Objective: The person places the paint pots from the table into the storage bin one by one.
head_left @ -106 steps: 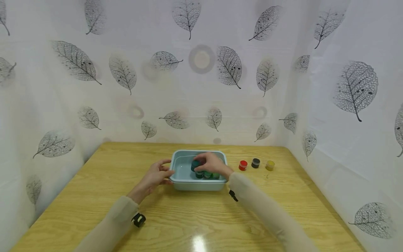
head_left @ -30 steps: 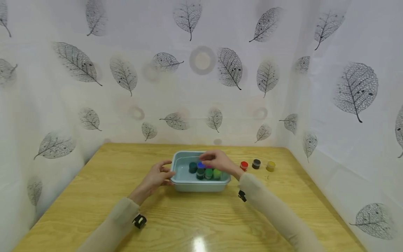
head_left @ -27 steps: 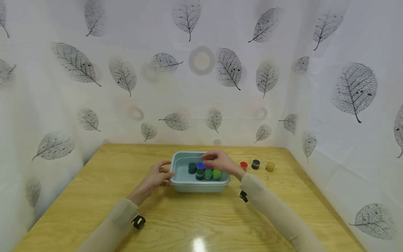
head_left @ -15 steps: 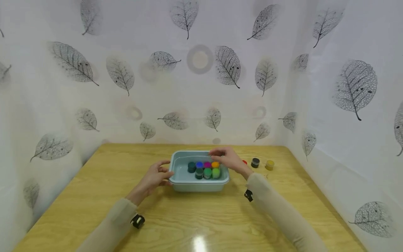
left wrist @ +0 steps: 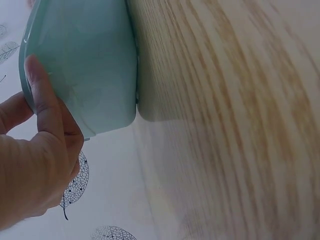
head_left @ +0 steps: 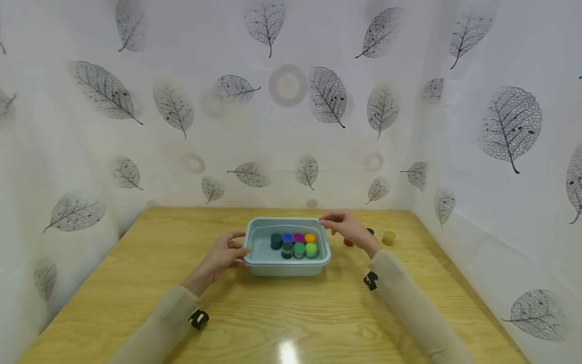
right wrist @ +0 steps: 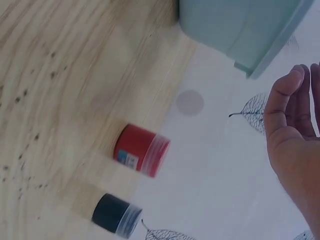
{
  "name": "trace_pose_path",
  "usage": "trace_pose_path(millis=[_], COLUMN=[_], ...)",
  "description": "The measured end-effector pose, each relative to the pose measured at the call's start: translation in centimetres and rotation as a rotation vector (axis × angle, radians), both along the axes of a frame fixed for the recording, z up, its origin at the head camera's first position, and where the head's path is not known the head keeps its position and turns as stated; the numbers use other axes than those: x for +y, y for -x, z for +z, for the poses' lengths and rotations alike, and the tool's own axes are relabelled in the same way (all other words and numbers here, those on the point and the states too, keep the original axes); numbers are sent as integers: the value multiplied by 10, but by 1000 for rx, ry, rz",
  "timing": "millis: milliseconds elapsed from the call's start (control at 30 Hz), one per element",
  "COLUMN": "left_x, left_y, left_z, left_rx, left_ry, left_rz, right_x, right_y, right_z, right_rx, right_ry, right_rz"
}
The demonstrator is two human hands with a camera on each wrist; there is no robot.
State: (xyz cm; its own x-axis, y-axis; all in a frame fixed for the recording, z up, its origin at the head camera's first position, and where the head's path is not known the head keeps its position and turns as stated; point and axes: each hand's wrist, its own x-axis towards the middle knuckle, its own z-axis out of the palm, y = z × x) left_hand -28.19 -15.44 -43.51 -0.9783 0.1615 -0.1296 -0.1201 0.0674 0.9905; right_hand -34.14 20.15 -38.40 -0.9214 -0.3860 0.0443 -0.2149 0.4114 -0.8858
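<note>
A light blue-green plastic box [head_left: 286, 270] stands on the table, holding several small paint jars in two rows. A dark teal jar [head_left: 276, 241], a blue one [head_left: 287, 238], a magenta one [head_left: 298, 237] and an orange one [head_left: 310, 237] form the back row; greens make up the front row, including a light green jar [head_left: 311, 250]. My left hand [head_left: 223, 257] grips the box's left rim between thumb and fingers. My right hand [head_left: 347, 228] hovers past the right rim, fingers loosely bent, holding nothing. Below it lie the red paint jar [right wrist: 141, 150] and black paint jar [right wrist: 116, 215].
A yellow paint jar [head_left: 388, 238] stands to the right on the wooden table [head_left: 254, 313]. In the head view, my right hand partly covers the red and black jars. A leaf-printed white curtain [head_left: 282, 131] hangs behind and along both sides.
An orange jar now shows in the back row, where the right hand was. That hand has lifted away rightward, out of the box, over the red jar. The left hand keeps its place.
</note>
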Motion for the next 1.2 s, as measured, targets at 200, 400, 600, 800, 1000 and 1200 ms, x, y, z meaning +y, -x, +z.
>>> trace_pose_path(millis=[200,400,600,800,1000,1200], left_x=[0,0,-1,-1,0,1], left_y=[0,-1,0,-1,-3,-2], left_z=[-1,-1,0,-2,-4,-3], left_rx=[-4,-9,-15,-7,-17,-4], left_ry=[-7,-15,-14,2,14,5], left_rz=[5,4,11,15,18,24], right_x=[26,42,54,63,71,73], right_y=[22,24,22,23,22,21], right_z=[-29,-29,-31,-37,-48,-50], right_rx=[16,32,45,14,3,54], right_ry=[-7,-35,-62,-49,-99,-173], right_rz=[-90,-125,-152,-183,-188,-147])
